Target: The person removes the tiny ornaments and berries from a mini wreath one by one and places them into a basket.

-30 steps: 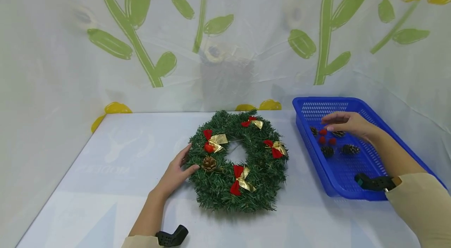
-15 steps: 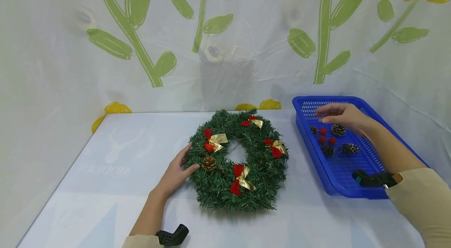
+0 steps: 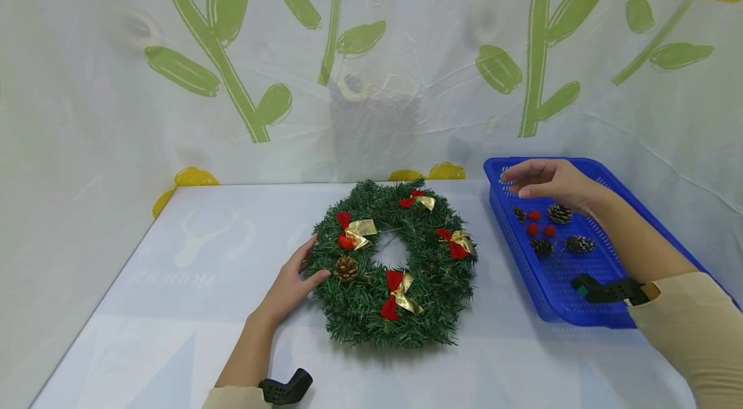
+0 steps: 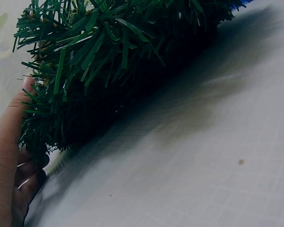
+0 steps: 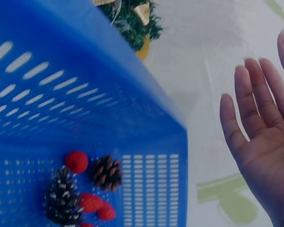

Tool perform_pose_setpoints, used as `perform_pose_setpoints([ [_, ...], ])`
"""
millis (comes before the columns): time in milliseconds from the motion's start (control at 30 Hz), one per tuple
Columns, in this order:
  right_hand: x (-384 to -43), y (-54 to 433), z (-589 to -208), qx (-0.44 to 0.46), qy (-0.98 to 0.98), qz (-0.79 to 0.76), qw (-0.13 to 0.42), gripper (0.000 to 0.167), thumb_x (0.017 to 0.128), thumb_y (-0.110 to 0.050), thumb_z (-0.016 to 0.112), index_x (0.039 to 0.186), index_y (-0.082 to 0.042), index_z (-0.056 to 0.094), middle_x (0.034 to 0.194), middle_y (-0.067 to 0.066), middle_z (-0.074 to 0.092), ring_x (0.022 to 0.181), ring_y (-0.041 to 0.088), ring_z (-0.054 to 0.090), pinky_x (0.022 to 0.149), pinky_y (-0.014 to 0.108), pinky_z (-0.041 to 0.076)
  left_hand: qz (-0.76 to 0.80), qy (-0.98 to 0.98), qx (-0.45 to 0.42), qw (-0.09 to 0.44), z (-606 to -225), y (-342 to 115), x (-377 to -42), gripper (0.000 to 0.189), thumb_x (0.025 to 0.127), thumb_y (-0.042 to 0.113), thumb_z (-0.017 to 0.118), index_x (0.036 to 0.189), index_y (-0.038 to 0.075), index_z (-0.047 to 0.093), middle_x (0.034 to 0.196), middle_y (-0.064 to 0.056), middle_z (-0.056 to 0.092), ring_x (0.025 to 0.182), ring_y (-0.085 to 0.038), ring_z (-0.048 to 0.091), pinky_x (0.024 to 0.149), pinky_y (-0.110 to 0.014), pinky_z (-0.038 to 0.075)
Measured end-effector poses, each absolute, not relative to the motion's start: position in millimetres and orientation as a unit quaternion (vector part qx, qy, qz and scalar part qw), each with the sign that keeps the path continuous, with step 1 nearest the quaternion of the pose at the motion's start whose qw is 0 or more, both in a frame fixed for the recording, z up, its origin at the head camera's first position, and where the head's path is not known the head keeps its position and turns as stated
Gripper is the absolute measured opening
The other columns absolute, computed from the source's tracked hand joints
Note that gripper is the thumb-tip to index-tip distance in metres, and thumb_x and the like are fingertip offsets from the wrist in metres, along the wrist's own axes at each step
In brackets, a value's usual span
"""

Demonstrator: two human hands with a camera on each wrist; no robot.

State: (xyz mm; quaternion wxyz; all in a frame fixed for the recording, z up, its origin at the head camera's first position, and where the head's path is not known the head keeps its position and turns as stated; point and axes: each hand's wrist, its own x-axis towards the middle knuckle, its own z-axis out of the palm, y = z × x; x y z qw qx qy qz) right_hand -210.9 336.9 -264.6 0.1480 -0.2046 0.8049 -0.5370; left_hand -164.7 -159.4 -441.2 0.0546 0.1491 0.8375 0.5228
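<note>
A green Christmas wreath [image 3: 436,296] lies on the table, trimmed with several red-and-gold bows [image 3: 396,293], a brown pine cone [image 3: 346,268] and a red ball [image 3: 346,241]. My left hand [image 3: 288,286] grips its left edge, thumb on top; in the left wrist view the fingers [image 4: 28,187] curl at the underside. My right hand [image 3: 557,182] hovers over the far part of a blue basket [image 3: 571,280], fingers relaxed and nothing in them. In the basket lie several pine cones [image 3: 560,213] and red berries [image 3: 549,230]. The right wrist view shows the palm bare.
The basket's perforated wall [image 5: 146,165] stands up around its contents at the table's right side. Behind the white table [image 3: 191,306] hangs a pale curtain [image 3: 383,119] printed with yellow flowers and green leaves.
My right hand has risen and drifted left and away from me over the basket, uncovering a pine cone. My left hand and the wreath have stayed put.
</note>
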Motion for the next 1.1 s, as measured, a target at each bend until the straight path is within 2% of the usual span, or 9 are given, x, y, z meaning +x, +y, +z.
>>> perform_pose_setpoints([
  [433,-213.1,306.6,-267.9,-0.239,0.795,-0.544,0.126,0.035,0.09,0.005,0.058,0.124,-0.003,0.06,0.113,-0.011,0.066,0.101,0.007,0.064,0.083,0.022,0.055,0.522,0.838,0.148,0.057,-440.1,-160.3,-163.5,0.076,0.091,0.035,0.063,0.152,0.026,0.019,0.156,-0.012,0.02,0.137,-0.04,0.03,0.11,-0.056,0.03],
  [733,-213.8,278.1,-272.3,-0.259,0.77,-0.574,0.105,0.038,0.089,0.006,0.059,0.123,-0.011,0.062,0.115,-0.005,0.066,0.102,0.009,0.064,0.085,0.021,0.054,0.522,0.838,0.147,0.058,-439.9,-159.6,-162.9,0.076,0.091,0.035,0.063,0.152,0.026,0.019,0.156,-0.011,0.02,0.137,-0.04,0.029,0.11,-0.056,0.03],
  [1100,-210.5,242.6,-272.7,-0.311,0.75,-0.569,0.132,0.037,0.088,0.006,0.06,0.123,-0.005,0.06,0.114,-0.003,0.066,0.103,0.015,0.064,0.086,0.026,0.055,0.521,0.838,0.15,0.053,-438.9,-159.1,-162.8,0.076,0.091,0.036,0.063,0.152,0.026,0.019,0.156,-0.012,0.02,0.137,-0.04,0.029,0.11,-0.055,0.03],
])
